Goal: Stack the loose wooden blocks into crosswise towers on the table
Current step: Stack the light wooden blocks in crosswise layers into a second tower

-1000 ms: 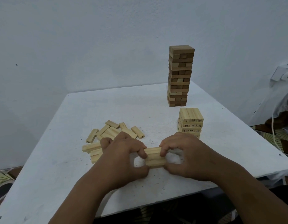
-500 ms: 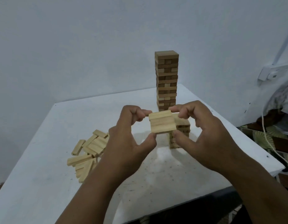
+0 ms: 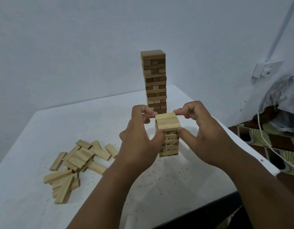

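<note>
Both hands (image 3: 172, 134) have lowered the block layer (image 3: 168, 121) onto the short tower (image 3: 169, 145).

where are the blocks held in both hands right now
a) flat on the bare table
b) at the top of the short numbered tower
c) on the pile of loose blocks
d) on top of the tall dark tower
b: the left hand and right hand pinch the held blocks at the top of the short numbered tower.
</note>
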`<state>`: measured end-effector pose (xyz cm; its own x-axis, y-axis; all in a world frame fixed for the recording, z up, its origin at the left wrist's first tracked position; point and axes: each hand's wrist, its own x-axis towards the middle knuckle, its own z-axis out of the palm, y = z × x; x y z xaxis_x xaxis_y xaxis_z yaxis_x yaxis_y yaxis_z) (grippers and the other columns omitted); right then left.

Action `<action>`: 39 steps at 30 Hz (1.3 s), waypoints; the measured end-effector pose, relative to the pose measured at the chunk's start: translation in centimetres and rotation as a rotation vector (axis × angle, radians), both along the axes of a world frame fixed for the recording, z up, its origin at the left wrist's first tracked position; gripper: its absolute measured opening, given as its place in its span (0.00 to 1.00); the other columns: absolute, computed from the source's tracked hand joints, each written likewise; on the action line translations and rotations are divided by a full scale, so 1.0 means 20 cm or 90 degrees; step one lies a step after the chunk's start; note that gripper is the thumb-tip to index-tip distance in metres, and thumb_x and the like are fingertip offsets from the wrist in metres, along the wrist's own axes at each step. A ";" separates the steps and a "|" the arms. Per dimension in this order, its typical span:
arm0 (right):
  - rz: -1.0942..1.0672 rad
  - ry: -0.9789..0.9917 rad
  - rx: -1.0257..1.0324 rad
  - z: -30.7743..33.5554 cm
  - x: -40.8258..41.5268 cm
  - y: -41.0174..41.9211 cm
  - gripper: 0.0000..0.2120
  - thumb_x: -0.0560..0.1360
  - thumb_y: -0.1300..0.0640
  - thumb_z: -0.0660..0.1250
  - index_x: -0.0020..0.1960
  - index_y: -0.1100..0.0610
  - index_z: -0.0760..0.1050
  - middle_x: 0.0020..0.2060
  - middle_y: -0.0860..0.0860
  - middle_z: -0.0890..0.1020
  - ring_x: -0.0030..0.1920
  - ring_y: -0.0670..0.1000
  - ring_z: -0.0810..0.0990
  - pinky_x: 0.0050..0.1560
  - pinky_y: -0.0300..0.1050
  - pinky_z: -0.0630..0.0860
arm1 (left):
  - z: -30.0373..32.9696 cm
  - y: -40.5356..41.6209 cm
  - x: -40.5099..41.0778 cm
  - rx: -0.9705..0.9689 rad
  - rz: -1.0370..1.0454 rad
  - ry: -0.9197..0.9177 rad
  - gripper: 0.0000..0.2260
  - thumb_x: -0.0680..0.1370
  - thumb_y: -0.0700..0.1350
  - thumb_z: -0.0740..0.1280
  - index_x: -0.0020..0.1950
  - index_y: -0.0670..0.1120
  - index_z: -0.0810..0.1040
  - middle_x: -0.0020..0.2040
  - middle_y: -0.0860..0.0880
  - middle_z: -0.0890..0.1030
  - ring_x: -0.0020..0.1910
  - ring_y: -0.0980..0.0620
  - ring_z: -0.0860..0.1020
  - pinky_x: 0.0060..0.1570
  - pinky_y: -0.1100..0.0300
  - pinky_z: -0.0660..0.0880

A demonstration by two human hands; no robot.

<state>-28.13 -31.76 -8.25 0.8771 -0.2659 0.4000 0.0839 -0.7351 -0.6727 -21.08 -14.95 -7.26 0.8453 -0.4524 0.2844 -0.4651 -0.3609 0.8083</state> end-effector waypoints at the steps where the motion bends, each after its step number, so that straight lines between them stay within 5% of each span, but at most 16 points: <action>1: 0.003 0.006 0.005 0.00 0.00 0.00 0.20 0.75 0.53 0.71 0.58 0.39 0.64 0.61 0.40 0.74 0.66 0.46 0.70 0.61 0.49 0.75 | 0.00 0.00 0.00 -0.002 0.001 0.006 0.22 0.77 0.47 0.69 0.55 0.66 0.59 0.62 0.63 0.74 0.64 0.53 0.70 0.64 0.42 0.71; 9: 0.018 0.043 0.032 0.00 0.01 -0.01 0.18 0.76 0.54 0.69 0.57 0.39 0.64 0.60 0.39 0.74 0.66 0.48 0.70 0.62 0.55 0.73 | -0.02 -0.03 0.01 0.012 0.023 0.040 0.23 0.76 0.48 0.71 0.57 0.66 0.58 0.58 0.66 0.72 0.62 0.56 0.71 0.66 0.41 0.70; 15: 0.010 0.072 0.041 0.00 0.00 0.00 0.20 0.76 0.49 0.69 0.60 0.36 0.63 0.63 0.41 0.72 0.66 0.47 0.69 0.64 0.54 0.72 | -0.02 -0.02 0.00 0.001 0.016 0.066 0.26 0.73 0.56 0.70 0.60 0.70 0.57 0.66 0.64 0.69 0.66 0.58 0.67 0.69 0.42 0.67; 18: -0.013 0.083 0.121 0.02 -0.01 0.04 0.21 0.77 0.34 0.55 0.68 0.35 0.60 0.69 0.41 0.66 0.69 0.45 0.64 0.69 0.53 0.66 | -0.03 -0.03 -0.04 -0.059 0.017 0.152 0.24 0.78 0.62 0.62 0.70 0.70 0.55 0.76 0.60 0.60 0.74 0.53 0.61 0.72 0.43 0.61; 20: -0.034 0.109 0.163 0.00 -0.01 0.09 0.30 0.73 0.29 0.43 0.73 0.34 0.55 0.74 0.41 0.60 0.73 0.45 0.59 0.75 0.54 0.57 | -0.04 -0.05 -0.07 -0.061 0.035 0.212 0.22 0.79 0.68 0.46 0.74 0.71 0.52 0.79 0.59 0.54 0.78 0.48 0.54 0.75 0.40 0.52; 25: -0.077 0.136 0.210 -0.12 0.07 0.15 0.52 0.54 0.16 0.27 0.74 0.30 0.51 0.78 0.40 0.54 0.78 0.48 0.51 0.77 0.56 0.45 | -0.08 -0.12 -0.11 -0.071 0.053 0.310 0.26 0.67 0.77 0.31 0.59 0.83 0.60 0.79 0.55 0.57 0.79 0.45 0.50 0.75 0.40 0.46; 32: -0.086 0.137 0.246 -0.18 0.13 0.15 0.52 0.54 0.15 0.29 0.74 0.30 0.52 0.77 0.42 0.59 0.77 0.53 0.56 0.77 0.63 0.48 | -0.17 -0.15 -0.06 -0.072 0.041 0.304 0.40 0.57 0.84 0.31 0.66 0.79 0.60 0.77 0.58 0.62 0.78 0.47 0.53 0.75 0.38 0.47; 39: -0.068 0.140 0.227 -0.15 0.10 0.16 0.56 0.53 0.14 0.28 0.76 0.35 0.50 0.77 0.43 0.58 0.77 0.51 0.55 0.78 0.60 0.47 | -0.12 -0.14 -0.08 -0.060 0.041 0.331 0.30 0.59 0.83 0.32 0.53 0.84 0.63 0.76 0.56 0.63 0.78 0.45 0.54 0.75 0.37 0.48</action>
<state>-26.04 -28.52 -11.30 0.8915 -0.4471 0.0733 -0.1537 -0.4507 -0.8794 -22.73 -17.84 -9.71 0.9106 -0.3879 -0.1424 0.0257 -0.2908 0.9564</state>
